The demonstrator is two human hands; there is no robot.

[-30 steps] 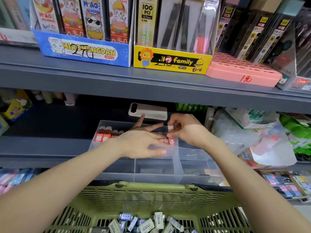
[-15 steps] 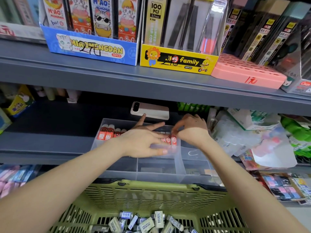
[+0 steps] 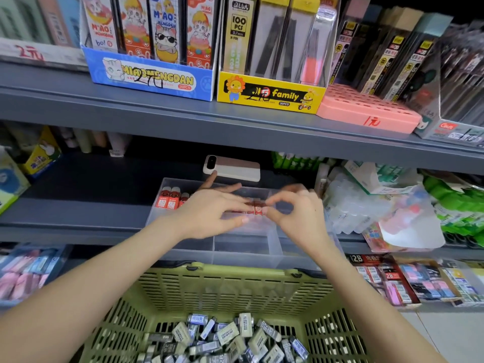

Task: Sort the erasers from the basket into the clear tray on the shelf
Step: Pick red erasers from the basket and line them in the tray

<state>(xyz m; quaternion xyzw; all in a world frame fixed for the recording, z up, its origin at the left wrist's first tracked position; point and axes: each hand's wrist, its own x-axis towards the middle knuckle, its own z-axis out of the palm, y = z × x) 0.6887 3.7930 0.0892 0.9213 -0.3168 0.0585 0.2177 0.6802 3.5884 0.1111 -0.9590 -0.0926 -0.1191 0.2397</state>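
Red-wrapped, the eraser [image 3: 258, 208] sat pinched in the fingertips of the right hand [image 3: 296, 213] over the back compartment of the clear tray [image 3: 241, 247], while the left hand [image 3: 209, 213], fingers nearly straight, touched it from the other side. A clumsy push there would likely topple the row of red erasers [image 3: 170, 200] beyond the left wrist. Below both forearms the green basket [image 3: 230, 286] held heaped grey and white erasers [image 3: 227, 334], and the tray lay on a grey shop shelf [image 3: 78, 213] with a phone [image 3: 231, 169] just past the fingertips.
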